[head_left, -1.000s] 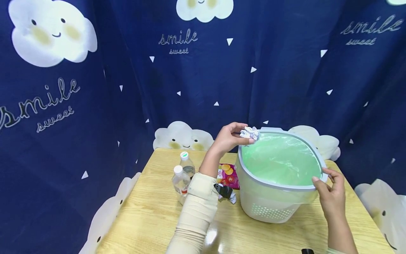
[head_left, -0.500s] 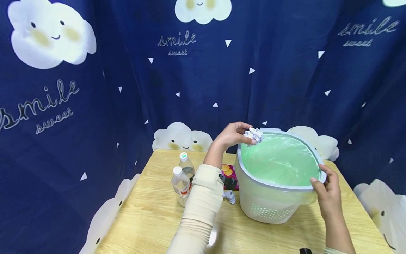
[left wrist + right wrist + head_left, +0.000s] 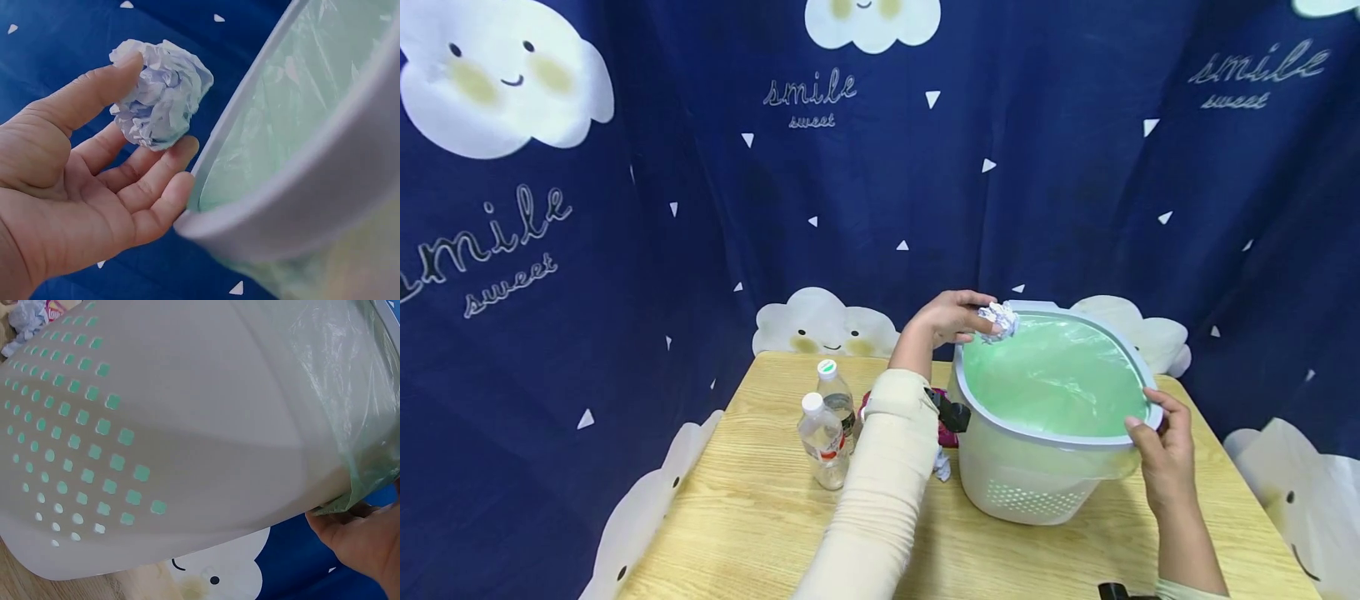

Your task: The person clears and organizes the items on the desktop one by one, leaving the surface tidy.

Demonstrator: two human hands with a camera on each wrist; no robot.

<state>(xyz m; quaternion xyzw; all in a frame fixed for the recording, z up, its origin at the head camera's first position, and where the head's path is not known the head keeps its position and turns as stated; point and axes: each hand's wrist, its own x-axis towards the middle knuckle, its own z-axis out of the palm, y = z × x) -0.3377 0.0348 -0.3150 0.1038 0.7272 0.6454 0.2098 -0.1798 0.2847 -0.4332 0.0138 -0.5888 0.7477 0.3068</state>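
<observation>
My left hand (image 3: 951,318) pinches a crumpled paper ball (image 3: 998,322) at the left rim of a trash bin (image 3: 1037,479). In the left wrist view the thumb and fingertips hold the paper ball (image 3: 164,94), and the little finger is at the bin's rim (image 3: 212,225). A green plastic bag (image 3: 1052,375) lines the bin and folds over its edge. On the right side my right hand (image 3: 1168,450) grips the rim, thumb on the inner side. The right wrist view shows part of the right hand (image 3: 369,544) under the bag's overhang, its fingertips mostly hidden.
Two clear plastic bottles with white caps, the nearer bottle (image 3: 823,442) and the farther bottle (image 3: 837,392), stand left of my left forearm. Partly behind that arm lie a purple snack packet (image 3: 947,437) and another crumpled paper (image 3: 942,465). The wooden table (image 3: 737,500) ends at a blue curtain (image 3: 865,183).
My left hand has moved slightly right with the paper ball, and its forearm now covers more of the snack packet. The right hand keeps its hold on the rim. The view has shifted slightly.
</observation>
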